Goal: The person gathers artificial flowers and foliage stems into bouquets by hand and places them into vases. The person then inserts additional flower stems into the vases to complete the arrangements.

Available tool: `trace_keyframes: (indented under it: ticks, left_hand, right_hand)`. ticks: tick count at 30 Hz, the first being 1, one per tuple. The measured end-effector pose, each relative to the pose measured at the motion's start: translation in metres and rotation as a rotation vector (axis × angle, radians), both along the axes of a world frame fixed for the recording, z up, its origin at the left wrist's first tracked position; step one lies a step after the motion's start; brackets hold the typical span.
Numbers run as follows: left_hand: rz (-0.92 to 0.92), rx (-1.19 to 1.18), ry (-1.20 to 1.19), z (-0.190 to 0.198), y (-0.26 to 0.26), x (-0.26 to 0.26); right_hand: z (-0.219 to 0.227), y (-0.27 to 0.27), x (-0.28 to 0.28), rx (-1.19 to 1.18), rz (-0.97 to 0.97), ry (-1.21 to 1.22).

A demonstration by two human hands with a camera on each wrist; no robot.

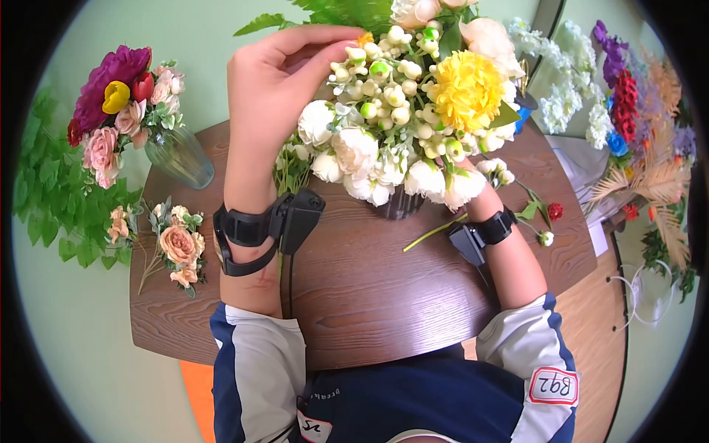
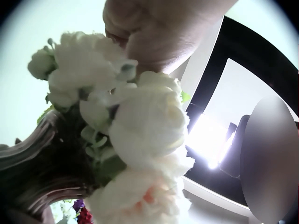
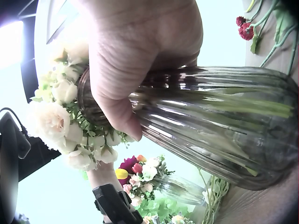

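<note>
A large bouquet of white blooms, pale berries and one yellow flower (image 1: 467, 90) stands in a ribbed glass vase (image 3: 219, 121). My left hand (image 1: 284, 77) is at the bouquet's upper left, thumb and fingertips pinching a small orange flower (image 1: 365, 39); in the left wrist view this hand (image 2: 159, 30) is above white flowers (image 2: 145, 121), its fingertips hidden. My right hand (image 3: 145, 51) grips the vase around its neck, just below the blooms, thumb across the glass. In the head view the flowers mostly cover the right hand (image 1: 473, 186). Stems show through the glass.
On the brown table (image 1: 369, 295), a second glass vase (image 1: 183, 159) holds purple and pink flowers at the left. Peach flowers (image 1: 181, 247) lie in front of it. A red flower (image 1: 555, 211) and loose stems lie at the right. More flowers (image 1: 624, 111) stand beyond the right edge.
</note>
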State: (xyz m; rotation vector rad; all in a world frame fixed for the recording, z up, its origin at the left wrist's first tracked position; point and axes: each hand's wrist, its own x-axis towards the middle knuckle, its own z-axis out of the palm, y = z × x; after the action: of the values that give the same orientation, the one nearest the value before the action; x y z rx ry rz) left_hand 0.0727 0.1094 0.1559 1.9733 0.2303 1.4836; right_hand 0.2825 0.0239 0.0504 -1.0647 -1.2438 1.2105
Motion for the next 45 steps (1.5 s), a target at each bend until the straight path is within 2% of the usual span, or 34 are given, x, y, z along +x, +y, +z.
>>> trace_keyframes:
  ticks: [1,3,5,6,7,9,10,15,19,21,24,29,33,36,37,39,40,41,43,44,45]
  left_hand:
    - [0.03,0.016,-0.064,0.0,-0.003,0.0]
    - [0.059,0.033,-0.13,-0.002,-0.008,-0.001]
    - [0.098,0.002,-0.303,-0.002,-0.013,-0.007]
    - [0.169,-0.005,-0.309,-0.003,-0.011,-0.013]
    - [0.169,-0.007,-0.308,-0.004,-0.01,-0.017]
    - [0.283,0.091,-0.316,-0.005,-0.008,-0.025]
    - [0.212,0.085,-0.281,-0.007,-0.007,-0.03]
    - [0.208,0.078,-0.134,-0.012,-0.016,-0.023]
    - [0.312,0.13,-0.098,-0.011,-0.023,-0.021]
    - [0.472,0.229,-0.079,-0.007,-0.031,-0.025]
    - [0.556,0.272,-0.123,-0.003,-0.036,-0.033]
    - [0.587,0.283,-0.11,-0.003,-0.04,-0.033]
    - [0.647,0.282,-0.051,-0.008,-0.035,-0.03]
    - [0.659,0.351,-0.025,-0.011,-0.032,-0.025]
    - [0.654,0.353,-0.025,-0.011,-0.032,-0.023]
    - [0.666,0.378,0.022,-0.011,-0.032,-0.02]
    - [0.663,0.377,0.022,-0.011,-0.033,-0.02]
    - [0.663,0.372,0.041,-0.011,-0.034,-0.02]
    - [0.661,0.363,0.059,-0.011,-0.035,-0.019]
    - [0.668,0.376,0.062,-0.011,-0.035,-0.018]
    - [0.673,0.39,0.064,-0.012,-0.035,-0.017]
  right_hand:
    - [-0.002,0.002,0.001,0.001,-0.001,-0.002]
    - [-0.007,0.006,0.002,0.143,-0.015,-0.161]
    - [-0.009,0.009,0.003,0.284,-0.029,-0.32]
    - [-0.01,0.009,0.003,0.354,-0.036,-0.399]
    - [-0.01,0.009,0.003,0.352,-0.036,-0.398]
    - [-0.011,0.009,0.003,0.289,-0.007,-0.27]
    - [-0.012,0.01,0.004,0.291,-0.008,-0.268]
    - [-0.016,0.015,0.005,0.346,-0.012,-0.315]
    - [-0.017,0.019,0.004,0.39,-0.009,-0.306]
    - [-0.017,0.021,0.004,0.413,-0.013,-0.301]
    - [-0.017,0.023,0.003,0.442,-0.024,-0.286]
    - [-0.017,0.026,0.003,0.489,-0.044,-0.254]
    - [-0.021,0.038,0.014,0.431,0.01,-0.4]
    - [0.018,0.003,0.005,0.284,0.049,-0.537]
    - [0.011,0.008,0.012,0.285,0.044,-0.537]
    - [-0.008,0.025,0.041,0.125,0.016,-0.248]
    - [-0.002,0.028,0.054,-0.016,0.04,-0.184]
    - [0.006,0.028,0.067,-0.022,-0.037,-0.445]
    - [0.0,0.028,0.09,-0.019,-0.353,-0.957]
    - [-0.006,0.029,0.093,-0.024,-0.354,-0.959]
    - [-0.012,0.028,0.097,-0.139,-0.508,-1.309]
